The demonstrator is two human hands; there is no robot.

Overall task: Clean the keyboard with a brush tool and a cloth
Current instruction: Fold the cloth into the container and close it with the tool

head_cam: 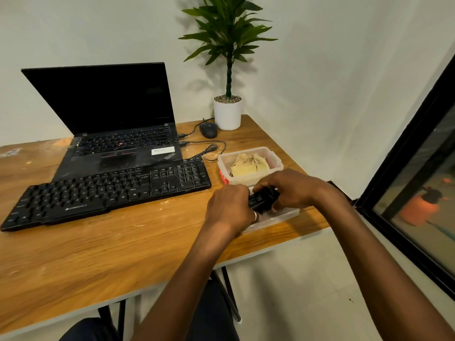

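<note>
Left hand | grips black tool, likely the brush | right hand | grips same tool

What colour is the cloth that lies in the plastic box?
Pale yellow; the cloth shows best in the head view.

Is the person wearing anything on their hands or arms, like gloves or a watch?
No gloves and no watch. The left arm and the right arm are bare, with no sleeves in view. The left hand has one silvery ring on a finger. The right hand shows no ring or band.
</note>
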